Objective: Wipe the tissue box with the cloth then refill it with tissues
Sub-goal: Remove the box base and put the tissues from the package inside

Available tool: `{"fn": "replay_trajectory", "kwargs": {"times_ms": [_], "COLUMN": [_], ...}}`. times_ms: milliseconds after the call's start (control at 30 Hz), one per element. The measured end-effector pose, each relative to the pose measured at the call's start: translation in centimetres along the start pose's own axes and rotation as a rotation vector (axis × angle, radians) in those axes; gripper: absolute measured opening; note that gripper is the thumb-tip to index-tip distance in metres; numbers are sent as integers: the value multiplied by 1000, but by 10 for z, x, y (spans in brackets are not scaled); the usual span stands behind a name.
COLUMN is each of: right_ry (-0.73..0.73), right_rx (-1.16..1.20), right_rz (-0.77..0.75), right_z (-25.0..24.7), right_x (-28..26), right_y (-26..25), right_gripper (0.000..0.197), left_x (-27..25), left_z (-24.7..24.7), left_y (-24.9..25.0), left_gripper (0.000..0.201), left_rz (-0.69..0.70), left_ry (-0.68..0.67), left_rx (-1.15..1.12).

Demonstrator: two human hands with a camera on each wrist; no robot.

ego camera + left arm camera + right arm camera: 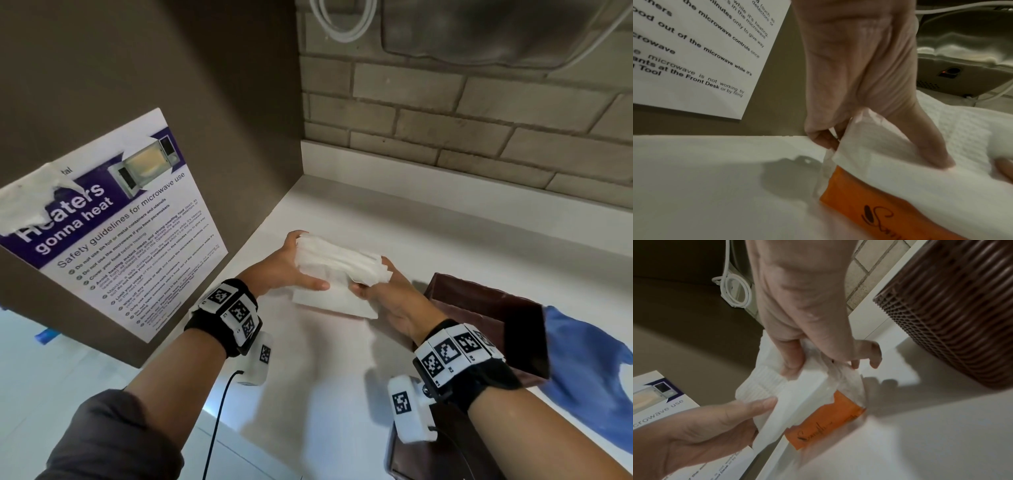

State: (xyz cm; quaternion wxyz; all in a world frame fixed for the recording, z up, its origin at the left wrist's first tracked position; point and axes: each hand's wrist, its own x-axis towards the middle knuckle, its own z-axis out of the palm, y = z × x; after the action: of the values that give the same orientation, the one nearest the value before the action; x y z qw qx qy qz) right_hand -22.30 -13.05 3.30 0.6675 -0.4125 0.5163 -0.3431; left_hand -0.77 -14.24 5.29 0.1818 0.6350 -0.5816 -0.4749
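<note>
Holding the tissues from both ends, the left hand and right hand must next drop them into the brown tissue box.

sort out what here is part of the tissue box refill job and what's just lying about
Part of the job:
- stack of tissues, held at its ends by the left hand and right hand
- orange tissue wrapper under the stack
- brown tissue box
- blue cloth

Lying about:
- microwave safety poster
- coiled white cable
- brick wall
</note>
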Motion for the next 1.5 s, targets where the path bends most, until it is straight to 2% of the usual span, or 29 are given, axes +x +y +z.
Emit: {"fn": "replay_trajectory", "kwargs": {"times_ms": [67, 167, 367, 433, 567, 667, 733, 800, 967, 1033, 1167, 1233, 1333, 1400, 1500], "right_ry": [25, 12, 54, 56, 66, 81, 91, 93, 102, 131, 219, 288, 401, 471, 532], "right_rx": [21, 37, 90, 89, -65, -72, -36, 37, 228, 255, 211, 186, 193, 168, 5], "right_rz": [10, 9, -50, -80, -148, -195, -209, -195, -149, -159, -148, -140, -146, -129, -25], "right_z": [-2, 0, 3, 6, 13, 16, 15, 10, -13, -25, -59, -82, -119, -141, -156], "right_x": [3, 5, -2, -5, -9, -16, -22, -28, -48, -59, -87, -102, -124, -134, -139], "right_y": [1, -1, -15, -21, -32, -42, -51, -59, -76, -80, -86, -87, -87, -79, -56], "right_gripper": [60, 73, 72, 68, 73, 66, 63, 62, 67, 68, 80, 72, 50, 47, 43], "left_x": [0, 2, -3, -5, -9, -10, -13, -19, -29, -30, -31, -29, -25, -25, -27], "left_z": [0, 1, 5, 5, 4, 2, -2, -6, -4, 8, 46, 71, 111, 136, 169], "left_y": [-3, -6, 7, 10, 15, 23, 31, 42, 65, 77, 108, 122, 132, 135, 138], "left_gripper": [97, 91, 56, 54, 49, 54, 49, 46, 68, 69, 56, 51, 60, 50, 35], "left_rz": [14, 57, 132, 159, 186, 173, 155, 147, 135, 145, 160, 176, 191, 174, 142], "left_ry": [45, 83, 184, 225, 290, 312, 330, 295, 54, 17, 30, 40, 64, 65, 95], "left_rx": [-71, -133, -183, -184, -264, -346, -394, -457, -682, -702, -712, -705, -638, -562, -333]}}
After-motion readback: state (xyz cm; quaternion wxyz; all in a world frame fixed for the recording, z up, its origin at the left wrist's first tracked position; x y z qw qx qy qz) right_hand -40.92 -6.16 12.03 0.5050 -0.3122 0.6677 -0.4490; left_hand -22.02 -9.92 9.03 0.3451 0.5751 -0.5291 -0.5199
